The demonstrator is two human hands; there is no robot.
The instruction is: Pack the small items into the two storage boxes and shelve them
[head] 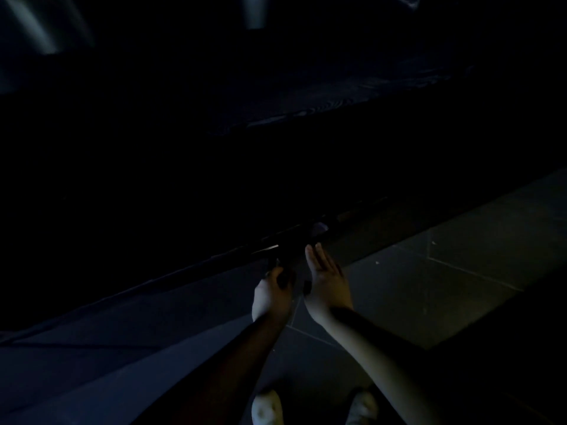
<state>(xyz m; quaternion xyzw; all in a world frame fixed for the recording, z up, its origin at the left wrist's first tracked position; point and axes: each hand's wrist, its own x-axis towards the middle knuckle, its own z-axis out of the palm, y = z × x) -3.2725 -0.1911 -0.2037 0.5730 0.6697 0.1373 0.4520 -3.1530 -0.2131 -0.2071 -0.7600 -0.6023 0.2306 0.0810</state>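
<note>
1. The scene is very dark; most of the upper view is black and unreadable.
2. The left hand [271, 294] is curled around a small dark object [283, 279] whose kind cannot be told.
3. The right hand [326, 282] is flat, fingers straight and together, grasping nothing, just beside the left.
4. Both reach toward a long dark edge [214, 259] above the grey tiled floor [460, 271].
5. The storage boxes cannot be made out.
6. Two pale shoes [267, 407] show below.
</note>
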